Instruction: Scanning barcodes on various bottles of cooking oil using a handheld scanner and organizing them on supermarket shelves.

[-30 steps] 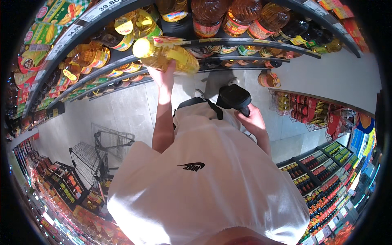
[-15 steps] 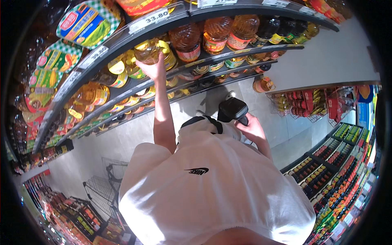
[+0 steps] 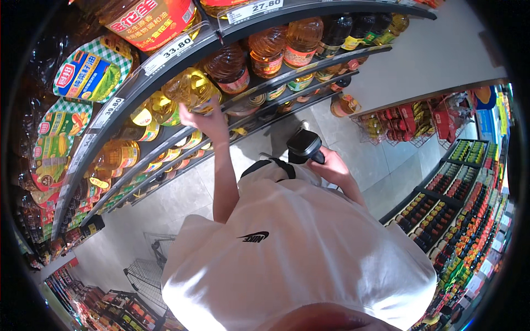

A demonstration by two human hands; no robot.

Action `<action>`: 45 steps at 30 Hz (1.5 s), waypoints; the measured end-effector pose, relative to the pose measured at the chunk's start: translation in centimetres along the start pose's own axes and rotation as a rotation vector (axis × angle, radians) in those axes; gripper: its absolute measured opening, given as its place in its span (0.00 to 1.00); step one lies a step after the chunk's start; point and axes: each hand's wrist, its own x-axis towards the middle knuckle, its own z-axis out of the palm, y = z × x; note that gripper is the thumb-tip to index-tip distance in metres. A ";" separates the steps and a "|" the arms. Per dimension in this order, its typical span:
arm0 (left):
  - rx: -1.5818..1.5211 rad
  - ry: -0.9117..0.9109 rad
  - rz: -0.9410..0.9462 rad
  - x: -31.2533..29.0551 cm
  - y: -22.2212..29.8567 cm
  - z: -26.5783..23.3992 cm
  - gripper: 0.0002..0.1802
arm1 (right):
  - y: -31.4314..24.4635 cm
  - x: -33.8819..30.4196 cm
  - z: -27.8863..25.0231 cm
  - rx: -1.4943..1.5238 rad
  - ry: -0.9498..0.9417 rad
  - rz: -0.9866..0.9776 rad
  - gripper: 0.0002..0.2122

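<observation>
Left hand (image 3: 208,122) against oil bottle (image 3: 190,85), shelf (image 3: 331,63) front edge; grip closure unclear. Right hand (image 3: 334,166) clasps scanner (image 3: 303,142). Likely positioning; next needs steadiness.

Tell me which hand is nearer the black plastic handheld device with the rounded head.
Right. The right hand grips the black plastic handheld device by its handle; the left hand is up and left of it, against a clear plastic bottle of golden oil.
</observation>
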 end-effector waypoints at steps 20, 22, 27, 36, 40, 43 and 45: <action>-0.318 -0.003 -0.273 0.9 7.4 11.8 0.61 | 2.6 2.3 -7.5 0.066 0.018 -0.020 0.17; -0.185 0.053 -0.274 0.8 6.9 12.6 0.61 | 3.6 3.1 -9.9 0.134 0.000 -0.072 0.16; -0.037 0.142 -0.353 0.3 8.1 13.2 0.58 | 5.3 5.1 -15.5 0.074 0.050 -0.105 0.17; -0.163 0.496 -0.348 -1.9 10.0 13.4 0.55 | 6.2 8.6 -23.4 -0.160 0.001 -0.065 0.19; -0.342 0.605 -0.280 -1.7 10.0 12.4 0.41 | 8.1 10.6 -25.2 -0.164 -0.033 -0.142 0.19; -0.479 0.578 -0.331 -1.9 10.7 10.5 0.34 | 8.3 11.8 -26.2 -0.232 -0.054 -0.188 0.18; -0.725 0.562 -0.404 -2.5 10.9 9.0 0.32 | 8.2 12.5 -26.6 -0.201 -0.098 -0.221 0.16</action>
